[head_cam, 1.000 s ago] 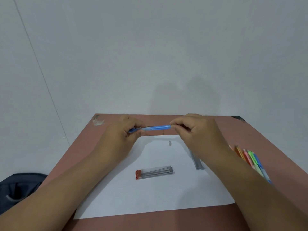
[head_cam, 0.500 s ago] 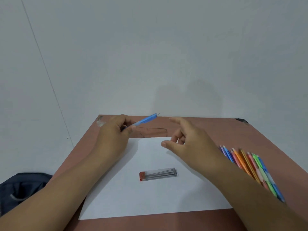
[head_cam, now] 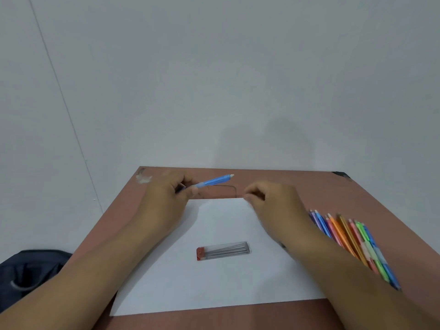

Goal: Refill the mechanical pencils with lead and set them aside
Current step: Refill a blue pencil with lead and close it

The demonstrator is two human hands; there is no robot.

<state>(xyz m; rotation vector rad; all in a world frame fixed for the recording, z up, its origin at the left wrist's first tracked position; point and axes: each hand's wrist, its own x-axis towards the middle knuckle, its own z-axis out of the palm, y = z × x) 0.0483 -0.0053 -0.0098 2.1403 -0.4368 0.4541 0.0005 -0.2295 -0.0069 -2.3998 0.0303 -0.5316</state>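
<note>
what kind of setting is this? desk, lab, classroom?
Probably a plain desk against a bare wall, home or study room. Cues: the reddish-brown table with a white sheet of paper, a row of coloured mechanical pencils, and a dark bag on the floor.
</note>
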